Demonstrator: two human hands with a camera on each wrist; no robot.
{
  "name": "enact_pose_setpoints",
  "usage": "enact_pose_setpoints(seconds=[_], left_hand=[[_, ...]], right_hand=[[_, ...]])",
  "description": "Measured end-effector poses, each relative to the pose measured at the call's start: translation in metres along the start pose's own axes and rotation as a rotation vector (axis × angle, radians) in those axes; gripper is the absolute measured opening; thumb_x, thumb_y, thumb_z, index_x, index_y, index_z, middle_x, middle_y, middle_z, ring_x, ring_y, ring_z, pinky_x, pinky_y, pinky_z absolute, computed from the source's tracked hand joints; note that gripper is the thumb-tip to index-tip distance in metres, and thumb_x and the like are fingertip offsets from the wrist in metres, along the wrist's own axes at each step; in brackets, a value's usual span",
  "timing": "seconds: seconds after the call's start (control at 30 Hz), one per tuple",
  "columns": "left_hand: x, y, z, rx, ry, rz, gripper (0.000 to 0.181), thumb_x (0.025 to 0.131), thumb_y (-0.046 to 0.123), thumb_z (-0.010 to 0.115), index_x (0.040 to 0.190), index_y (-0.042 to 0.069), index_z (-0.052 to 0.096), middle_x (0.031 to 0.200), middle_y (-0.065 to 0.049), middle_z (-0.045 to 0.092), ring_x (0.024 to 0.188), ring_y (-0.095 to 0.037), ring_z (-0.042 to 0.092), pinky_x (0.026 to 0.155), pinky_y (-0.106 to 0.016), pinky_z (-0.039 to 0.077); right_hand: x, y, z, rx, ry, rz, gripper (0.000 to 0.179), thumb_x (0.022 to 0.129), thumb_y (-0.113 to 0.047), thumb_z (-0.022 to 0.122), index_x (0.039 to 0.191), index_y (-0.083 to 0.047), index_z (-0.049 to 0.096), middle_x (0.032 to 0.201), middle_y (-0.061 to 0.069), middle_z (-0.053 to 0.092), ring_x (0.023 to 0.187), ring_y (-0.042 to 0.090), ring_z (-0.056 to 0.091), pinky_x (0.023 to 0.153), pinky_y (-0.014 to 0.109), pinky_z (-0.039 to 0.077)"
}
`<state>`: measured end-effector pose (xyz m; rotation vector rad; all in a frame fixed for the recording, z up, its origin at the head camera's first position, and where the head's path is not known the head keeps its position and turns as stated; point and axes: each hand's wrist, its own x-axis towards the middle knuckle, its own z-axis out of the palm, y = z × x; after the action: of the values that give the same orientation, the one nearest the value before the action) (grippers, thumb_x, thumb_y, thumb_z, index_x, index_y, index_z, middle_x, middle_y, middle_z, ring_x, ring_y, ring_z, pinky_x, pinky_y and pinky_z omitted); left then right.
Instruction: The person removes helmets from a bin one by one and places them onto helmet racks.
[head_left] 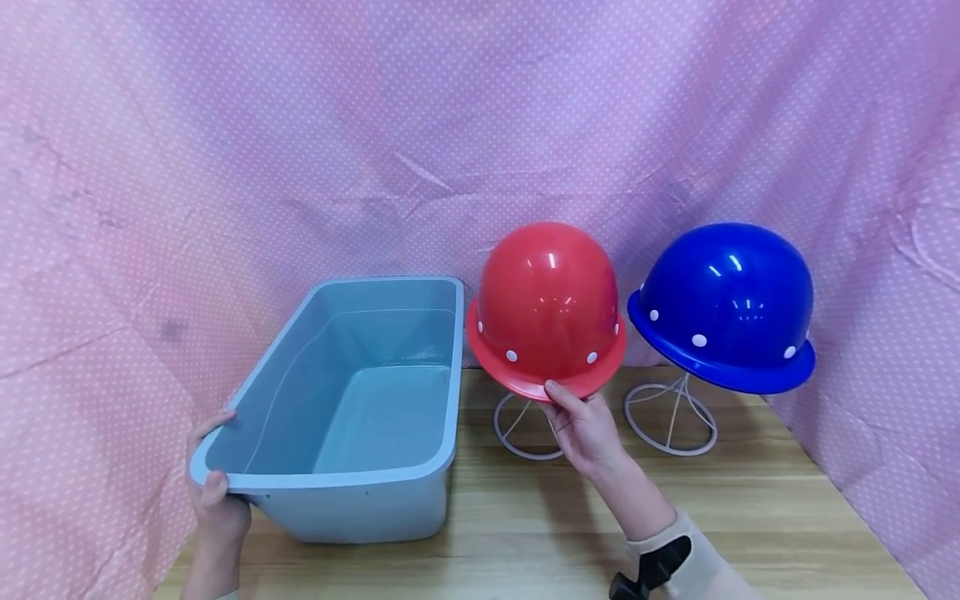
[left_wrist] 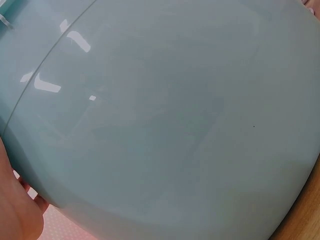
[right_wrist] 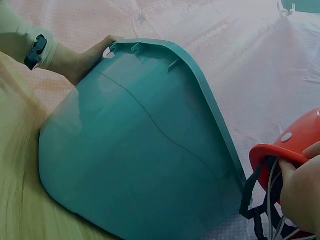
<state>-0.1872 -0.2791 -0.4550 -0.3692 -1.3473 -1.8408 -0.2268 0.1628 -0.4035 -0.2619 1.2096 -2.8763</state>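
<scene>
A red hard hat [head_left: 551,300] sits over a white wire stand [head_left: 528,454], and my right hand [head_left: 588,425] pinches its front brim, thumb on top. In the right wrist view, dark straps [right_wrist: 257,205] hang below the hat beside that hand. On the left, a grey-blue plastic tub [head_left: 375,479] stands on the table with nothing inside. My left hand [head_left: 221,508] grips the rim at its near left corner, thumb at the front. Only the tub's smooth outer wall [left_wrist: 170,120] and part of the hand show in the left wrist view.
To the right, a blue hard hat [head_left: 731,300] rests tilted on another wire stand [head_left: 671,450]. The wooden table [head_left: 525,533] lies under everything. Pink dotted cloth [head_left: 480,125] hangs behind and along both sides, close to the tub and the hats.
</scene>
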Motion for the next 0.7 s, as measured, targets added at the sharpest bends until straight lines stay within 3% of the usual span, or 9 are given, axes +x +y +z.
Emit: enact_pose_setpoints(seconds=[0.27,0.37,0.53,0.7], left_hand=[[0.000,0.001,0.001,0.038,0.002,-0.044,0.068,0.077,0.025,0.073,0.137,-0.003,0.059,0.141,-0.015,0.057,0.125,-0.024,0.053,0.101,-0.039,0.033],[0.002,0.002,0.001,0.029,0.005,-0.042,0.068,0.076,0.026,0.075,0.136,-0.003,0.060,0.140,-0.016,0.057,0.124,-0.024,0.054,0.101,-0.038,0.034],[0.004,0.002,0.000,0.003,0.019,-0.045,0.069,0.074,0.024,0.075,0.136,-0.003,0.061,0.139,-0.016,0.056,0.122,-0.025,0.053,0.099,-0.037,0.034],[0.003,0.007,0.001,0.060,-0.005,-0.071,0.070,0.076,0.022,0.072,0.139,-0.005,0.058,0.142,-0.015,0.054,0.127,-0.024,0.052,0.101,-0.038,0.032]], right_hand=[[0.000,-0.003,-0.002,-0.160,0.143,0.034,0.035,0.103,0.010,0.052,0.136,-0.002,0.054,0.112,-0.005,0.074,0.099,0.008,0.077,0.092,0.025,0.061],[0.000,-0.008,-0.006,-0.207,0.117,0.038,0.034,0.103,0.007,0.055,0.134,-0.008,0.057,0.114,-0.007,0.075,0.099,0.007,0.077,0.093,0.024,0.061],[-0.001,-0.015,-0.012,-0.246,0.009,0.034,0.034,0.103,0.004,0.057,0.130,-0.017,0.061,0.119,-0.008,0.075,0.102,0.008,0.077,0.095,0.025,0.060],[-0.003,-0.021,-0.014,-0.247,-0.038,0.057,0.033,0.105,-0.003,0.059,0.134,-0.019,0.056,0.121,-0.009,0.075,0.104,0.008,0.077,0.096,0.024,0.060]])
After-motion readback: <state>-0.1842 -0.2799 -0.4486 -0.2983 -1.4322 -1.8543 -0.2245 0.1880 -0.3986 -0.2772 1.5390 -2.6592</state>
